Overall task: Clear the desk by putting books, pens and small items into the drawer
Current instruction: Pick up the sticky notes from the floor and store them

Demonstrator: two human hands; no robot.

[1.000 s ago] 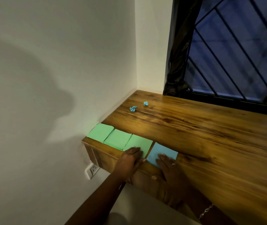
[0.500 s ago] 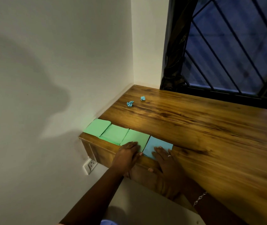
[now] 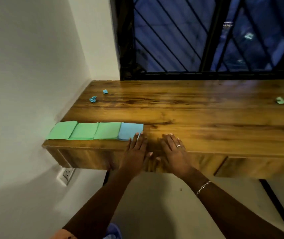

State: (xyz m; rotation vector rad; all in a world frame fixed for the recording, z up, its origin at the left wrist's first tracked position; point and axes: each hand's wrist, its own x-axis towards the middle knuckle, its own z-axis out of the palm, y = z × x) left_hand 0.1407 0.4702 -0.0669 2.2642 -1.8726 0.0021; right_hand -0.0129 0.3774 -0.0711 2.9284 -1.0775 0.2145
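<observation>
- Right hand (image 3: 175, 152) is off the blue pad (image 3: 130, 131) now, flat on the bare desk (image 3: 206, 121) just to its right.
- Left hand (image 3: 135, 152) has slid over from the green pad (image 3: 107, 131); its fingertips now touch the blue pad's near right corner.
- Blue pad now sits flush against that green one (the sliver of wood between them is gone).
- View swings right, and a crumpled green scrap (image 3: 280, 100) comes into sight.
</observation>
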